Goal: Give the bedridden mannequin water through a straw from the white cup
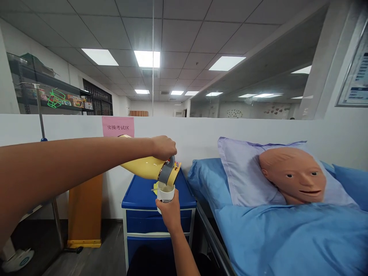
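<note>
My left hand (163,147) is wrapped round the grey handle of a yellow thermos jug (145,167). The jug lies tipped, with its spout end low over a white cup (166,194). Around that cup my right hand (171,211) is closed, keeping it upright just under the spout. A thin light stick, perhaps a spoon handle, pokes out at the cup's left rim. I cannot make out any stream of liquid. Behind the cup, part of a small yellow thing shows on the blue bedside cabinet (135,191).
To the right, a bed with blue bedding (267,237) holds a manikin head (296,176) on a lilac pillow (238,172). Its dark bed rail (212,237) runs beside the cabinet. A metal stand (56,222) and an orange-brown board (85,211) are at left, before a white partition.
</note>
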Demonstrator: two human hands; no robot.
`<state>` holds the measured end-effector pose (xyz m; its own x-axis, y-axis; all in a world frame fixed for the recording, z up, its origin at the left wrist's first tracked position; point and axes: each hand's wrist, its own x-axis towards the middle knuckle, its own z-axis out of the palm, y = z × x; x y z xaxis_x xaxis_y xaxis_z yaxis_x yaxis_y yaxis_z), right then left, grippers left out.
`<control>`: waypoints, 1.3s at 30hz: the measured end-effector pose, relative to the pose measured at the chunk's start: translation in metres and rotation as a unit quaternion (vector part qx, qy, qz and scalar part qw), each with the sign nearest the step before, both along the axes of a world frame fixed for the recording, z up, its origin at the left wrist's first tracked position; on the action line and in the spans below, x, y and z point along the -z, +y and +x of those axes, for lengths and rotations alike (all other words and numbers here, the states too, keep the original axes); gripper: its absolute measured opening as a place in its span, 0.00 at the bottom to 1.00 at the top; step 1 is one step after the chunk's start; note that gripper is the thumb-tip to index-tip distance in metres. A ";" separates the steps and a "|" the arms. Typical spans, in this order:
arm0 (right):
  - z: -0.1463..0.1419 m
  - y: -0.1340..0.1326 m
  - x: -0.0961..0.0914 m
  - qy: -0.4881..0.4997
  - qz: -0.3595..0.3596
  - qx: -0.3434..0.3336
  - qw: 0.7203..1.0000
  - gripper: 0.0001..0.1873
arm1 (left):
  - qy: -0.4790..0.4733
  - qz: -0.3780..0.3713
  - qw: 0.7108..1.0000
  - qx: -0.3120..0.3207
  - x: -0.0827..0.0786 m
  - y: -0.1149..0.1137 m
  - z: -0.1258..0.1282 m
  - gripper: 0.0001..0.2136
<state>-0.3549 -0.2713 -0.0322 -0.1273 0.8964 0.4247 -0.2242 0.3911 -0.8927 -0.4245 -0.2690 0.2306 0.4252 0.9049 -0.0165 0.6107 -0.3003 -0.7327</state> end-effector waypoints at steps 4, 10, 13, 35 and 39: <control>0.000 0.005 0.008 -0.009 -0.005 0.007 1.000 0.29 | -0.013 0.009 1.000 0.002 0.003 0.004 0.001 0.08; 0.000 0.005 0.018 -0.020 -0.015 0.012 1.000 0.27 | -0.028 0.000 1.000 -0.008 0.009 0.006 -0.001 0.08; 0.001 0.003 0.018 -0.024 -0.016 0.011 1.000 0.27 | -0.011 0.002 1.000 0.002 0.011 0.005 -0.002 0.09; 0.002 0.013 0.045 0.008 -0.059 0.019 0.998 0.29 | -0.217 0.150 0.963 -0.049 0.018 0.005 -0.066 0.10; 0.008 0.021 0.088 0.026 -0.088 0.009 0.996 0.33 | -0.395 0.260 0.874 -0.114 0.054 0.014 -0.132 0.16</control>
